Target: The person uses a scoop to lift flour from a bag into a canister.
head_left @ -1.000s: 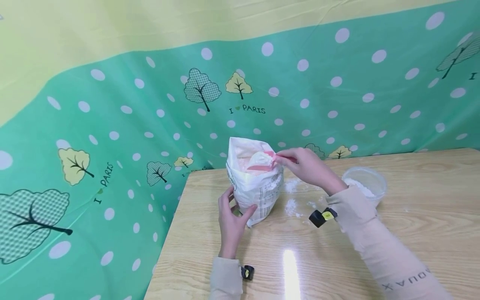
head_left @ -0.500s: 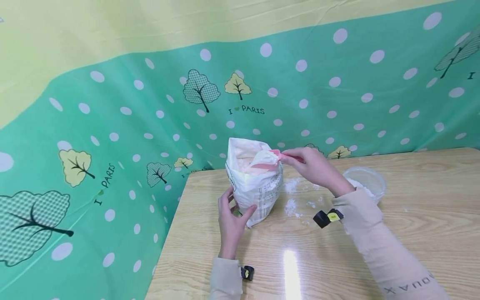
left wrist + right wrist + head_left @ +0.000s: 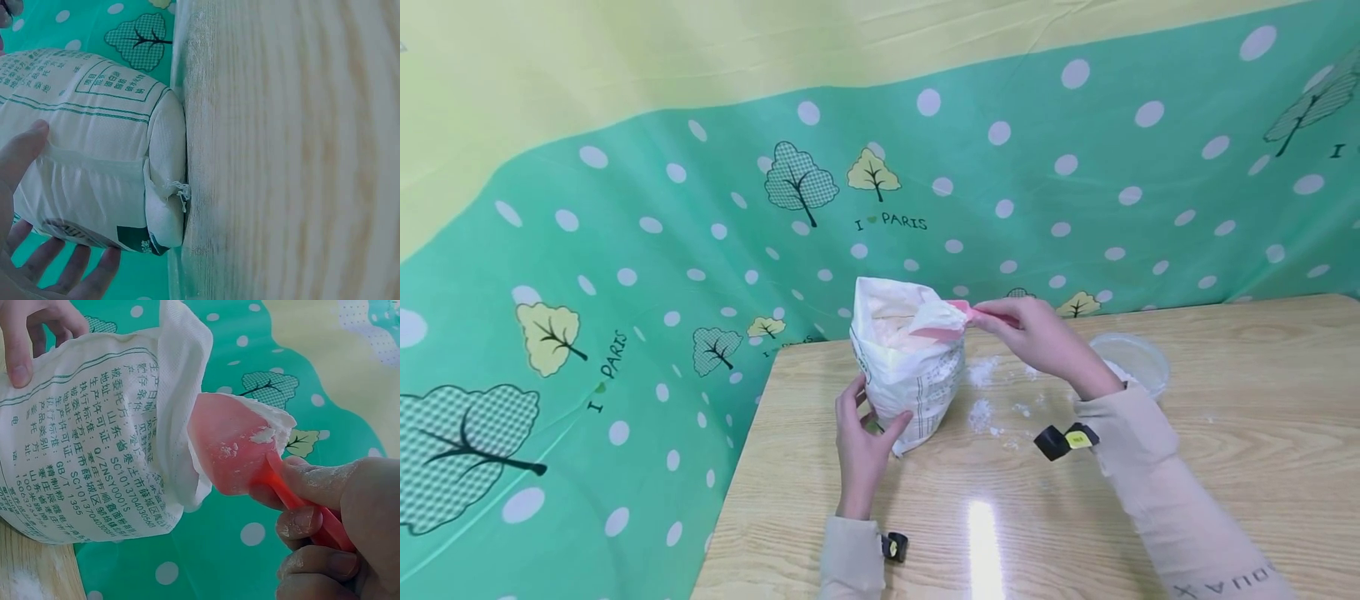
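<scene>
A white cloth bag of flour [image 3: 917, 387] with green print stands on the wooden table, its mouth open at the top. My left hand [image 3: 861, 446] holds its lower part, thumb on the near face and fingers round the left side, as the left wrist view also shows. The right hand [image 3: 1030, 337] grips the handle of a pink scoop [image 3: 234, 447], with flour dusted on the thumb. White flour [image 3: 938, 315] is heaped in the scoop, which overlaps the right edge of the bag's mouth in the head view. More flour is visible inside the bag.
Behind the right forearm stands a clear plastic bowl [image 3: 1138, 362] with white flour in it. Spilled flour [image 3: 981, 415] lies in patches on the wooden table [image 3: 1262, 400] right of the bag. A green and yellow printed cloth [image 3: 985, 242] hangs behind and to the left.
The right hand has drawn the loaded scoop a little to the right, from over the bag's opening toward its right edge. The left hand and the bag keep their place.
</scene>
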`<state>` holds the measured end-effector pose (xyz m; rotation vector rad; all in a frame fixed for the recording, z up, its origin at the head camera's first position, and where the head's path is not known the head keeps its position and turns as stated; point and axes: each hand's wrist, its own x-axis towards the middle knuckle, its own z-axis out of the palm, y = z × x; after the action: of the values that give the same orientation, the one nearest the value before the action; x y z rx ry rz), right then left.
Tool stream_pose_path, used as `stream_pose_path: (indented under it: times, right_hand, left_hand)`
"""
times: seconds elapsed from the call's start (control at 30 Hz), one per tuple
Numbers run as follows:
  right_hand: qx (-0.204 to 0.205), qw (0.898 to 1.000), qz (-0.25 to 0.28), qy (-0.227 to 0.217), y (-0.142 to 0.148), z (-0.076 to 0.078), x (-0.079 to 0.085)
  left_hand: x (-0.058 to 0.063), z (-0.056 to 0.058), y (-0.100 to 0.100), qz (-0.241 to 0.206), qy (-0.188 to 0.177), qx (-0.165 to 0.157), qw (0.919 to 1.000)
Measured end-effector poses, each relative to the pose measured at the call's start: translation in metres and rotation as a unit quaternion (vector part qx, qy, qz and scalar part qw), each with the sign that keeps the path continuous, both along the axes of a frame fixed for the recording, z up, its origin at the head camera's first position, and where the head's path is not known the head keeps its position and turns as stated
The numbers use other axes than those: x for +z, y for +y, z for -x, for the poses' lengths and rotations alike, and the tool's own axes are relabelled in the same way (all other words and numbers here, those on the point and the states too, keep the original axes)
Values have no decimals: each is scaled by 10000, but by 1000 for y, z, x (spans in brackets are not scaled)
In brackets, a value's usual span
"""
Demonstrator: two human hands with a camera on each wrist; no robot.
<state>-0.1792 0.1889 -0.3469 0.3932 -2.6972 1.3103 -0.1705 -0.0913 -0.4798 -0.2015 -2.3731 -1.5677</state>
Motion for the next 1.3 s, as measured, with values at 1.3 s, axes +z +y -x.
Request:
stream_pose_path:
  times: [1.3]
  right_hand:
    - [-397,9991,-163,20,53,-31,-13]
  left_hand:
    - [-2,0,-1,-73,108,-102,9999]
